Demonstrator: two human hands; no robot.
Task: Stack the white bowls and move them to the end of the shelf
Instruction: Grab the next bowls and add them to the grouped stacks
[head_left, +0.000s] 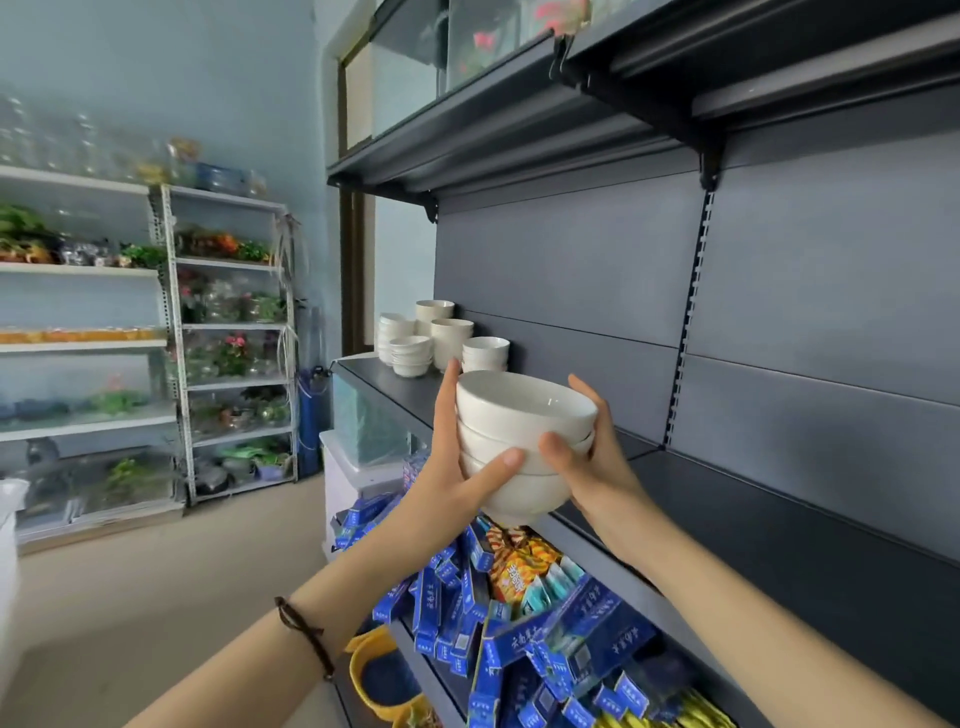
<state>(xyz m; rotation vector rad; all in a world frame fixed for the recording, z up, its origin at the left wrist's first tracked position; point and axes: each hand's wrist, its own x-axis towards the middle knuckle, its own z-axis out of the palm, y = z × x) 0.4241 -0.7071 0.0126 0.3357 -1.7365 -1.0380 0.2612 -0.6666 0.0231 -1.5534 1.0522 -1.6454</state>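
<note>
A stack of three glossy white ceramic bowls (522, 441) is held in the air between both hands, just above the front edge of the dark grey metal shelf (779, 525). The left hand (452, 467) wraps the near side with its thumb across the lower bowls; the right hand (587, 457) presses the opposite side, so each grip is closed on the stack. The stacking looks done for these three, and the carrying step seems to be in hand. Further along, at the far end of the shelf, stand several other stacks of white bowls (436, 340). The next move probably calls for keeping the stack level, carrying it toward them and setting it down beside them without knocking them.
</note>
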